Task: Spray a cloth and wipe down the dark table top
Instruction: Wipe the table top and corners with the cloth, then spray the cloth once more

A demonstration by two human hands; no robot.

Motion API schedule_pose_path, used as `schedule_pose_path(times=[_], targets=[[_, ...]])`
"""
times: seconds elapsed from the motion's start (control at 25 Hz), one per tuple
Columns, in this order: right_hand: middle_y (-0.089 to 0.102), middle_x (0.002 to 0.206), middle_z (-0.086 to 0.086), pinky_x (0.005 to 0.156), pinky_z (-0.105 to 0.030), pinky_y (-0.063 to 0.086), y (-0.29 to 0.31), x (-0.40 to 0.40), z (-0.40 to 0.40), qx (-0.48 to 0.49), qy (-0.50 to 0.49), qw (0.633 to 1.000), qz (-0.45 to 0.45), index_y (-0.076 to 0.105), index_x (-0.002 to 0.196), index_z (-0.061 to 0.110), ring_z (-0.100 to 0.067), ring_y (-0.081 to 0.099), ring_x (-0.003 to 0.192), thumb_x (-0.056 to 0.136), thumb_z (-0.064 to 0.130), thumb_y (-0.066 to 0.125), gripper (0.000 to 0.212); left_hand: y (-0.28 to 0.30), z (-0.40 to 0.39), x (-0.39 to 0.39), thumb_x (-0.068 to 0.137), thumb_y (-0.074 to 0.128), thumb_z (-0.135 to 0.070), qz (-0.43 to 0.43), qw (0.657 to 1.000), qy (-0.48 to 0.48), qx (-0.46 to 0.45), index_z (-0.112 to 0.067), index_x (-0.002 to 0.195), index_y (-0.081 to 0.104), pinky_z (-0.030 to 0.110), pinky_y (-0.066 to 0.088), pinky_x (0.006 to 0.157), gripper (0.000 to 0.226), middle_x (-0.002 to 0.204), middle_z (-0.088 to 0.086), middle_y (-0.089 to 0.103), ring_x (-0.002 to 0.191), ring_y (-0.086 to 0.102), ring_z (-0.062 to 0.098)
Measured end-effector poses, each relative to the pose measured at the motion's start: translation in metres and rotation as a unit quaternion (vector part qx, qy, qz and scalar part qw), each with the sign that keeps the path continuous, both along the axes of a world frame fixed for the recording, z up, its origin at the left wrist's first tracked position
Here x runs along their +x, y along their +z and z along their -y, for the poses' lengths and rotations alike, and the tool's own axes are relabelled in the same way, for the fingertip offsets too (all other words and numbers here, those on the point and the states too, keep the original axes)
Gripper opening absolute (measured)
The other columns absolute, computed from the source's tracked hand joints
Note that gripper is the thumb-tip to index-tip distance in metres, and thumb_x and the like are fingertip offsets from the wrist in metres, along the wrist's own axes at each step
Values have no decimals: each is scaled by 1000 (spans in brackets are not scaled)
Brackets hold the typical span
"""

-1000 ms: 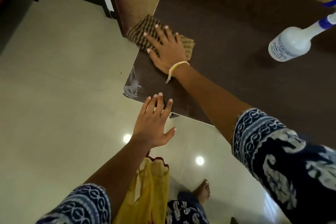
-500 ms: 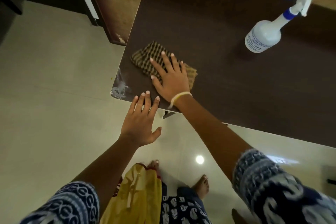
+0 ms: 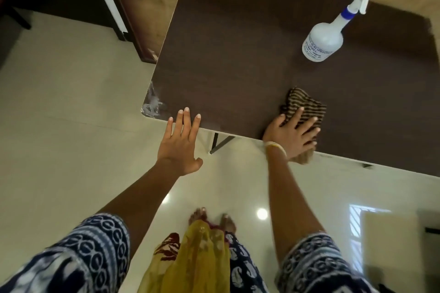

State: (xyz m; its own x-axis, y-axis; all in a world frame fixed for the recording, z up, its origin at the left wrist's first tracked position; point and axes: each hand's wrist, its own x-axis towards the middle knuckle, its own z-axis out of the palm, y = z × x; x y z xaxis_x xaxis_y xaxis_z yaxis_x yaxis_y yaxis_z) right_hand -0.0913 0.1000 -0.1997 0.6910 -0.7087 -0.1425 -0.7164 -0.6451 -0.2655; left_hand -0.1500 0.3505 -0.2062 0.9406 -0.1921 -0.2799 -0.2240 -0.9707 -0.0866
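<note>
Dark brown laminate counter point(image 3: 238, 54) carries the striped brown cloth point(image 3: 307, 107) at its near edge, pressed flat under the right hand point(image 3: 291, 137), fingers spread. Unwiped surface stretches away and rightward. Left hand point(image 3: 181, 145) rests open on the edge near the scuffed corner. White spray bottle point(image 3: 323, 43) stands farther back, in the path

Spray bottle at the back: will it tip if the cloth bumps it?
Probably: the spray bottle stands upright with a tall narrow neck and trigger head. Its fill level isn't clear, so it may be light. The dark table top looks smooth, so it might slide instead.
</note>
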Motion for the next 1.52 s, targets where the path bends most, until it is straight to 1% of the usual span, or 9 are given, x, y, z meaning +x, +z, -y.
schedule_pose_path(times=[0.24,0.48,0.64,0.76,0.92,1.04,1.24,1.4,1.52], targets=[[18,162,-5,119,-49,5,-8,-22,-107,-25,376,926,32,28,152,33,-32,11,150,96,46,35,57,19,-5,-9,82,64,-37,-20,999,0,-27,-12,155,-9,42,10,123,105,162,17,-8,150,-4,32],[40,153,-3,116,-37,24,36,-36,-79,98,559,823,-14,47,142,19,-25,33,143,99,26,41,44,65,14,-9,87,50,-4,-9,966,149,-212,-11,126,57,41,49,90,40,132,9,51,110,58,32],[68,114,-13,92,-36,47,88,-24,-58,457,300,837,-18,65,120,9,-25,64,104,97,21,49,30,84,34,3,92,47,-10,-31,897,276,-344,-12,112,66,41,49,94,27,119,14,65,110,60,34],[71,94,-16,83,-34,53,116,-19,-43,723,51,689,1,67,102,0,-22,69,79,95,16,46,27,99,56,17,98,49,-39,-108,811,348,-457,-6,123,57,39,46,96,42,126,17,61,115,57,34],[66,116,-19,103,-47,45,139,-5,-16,788,-28,614,29,61,121,3,-37,60,113,92,30,41,45,146,88,38,85,46,-71,-282,541,442,-657,-11,121,57,42,55,86,71,116,7,69,105,67,25],[61,128,-21,108,-52,39,148,12,-1,811,-38,579,77,59,128,3,-39,52,126,93,41,47,53,169,111,65,84,67,-51,-246,525,412,-703,-12,116,65,49,56,88,51,108,12,73,97,71,28],[63,125,-24,102,-56,46,157,49,30,721,16,687,91,64,123,2,-39,62,114,74,23,79,55,180,148,115,95,61,-23,-170,557,396,-710,-16,107,64,47,55,91,14,111,15,70,98,68,28],[71,105,-19,97,-49,52,148,94,60,629,-12,766,131,70,92,5,-33,68,99,85,14,71,12,171,176,154,97,58,-27,-141,573,422,-688,-17,110,63,42,57,85,17,105,8,70,92,68,24],[67,117,-19,101,-49,49,132,128,87,579,-21,805,129,68,100,4,-35,63,112,90,17,66,17,165,201,184,93,64,-27,-109,568,459,-675,-14,114,64,35,56,75,24,103,6,70,89,67,22]])
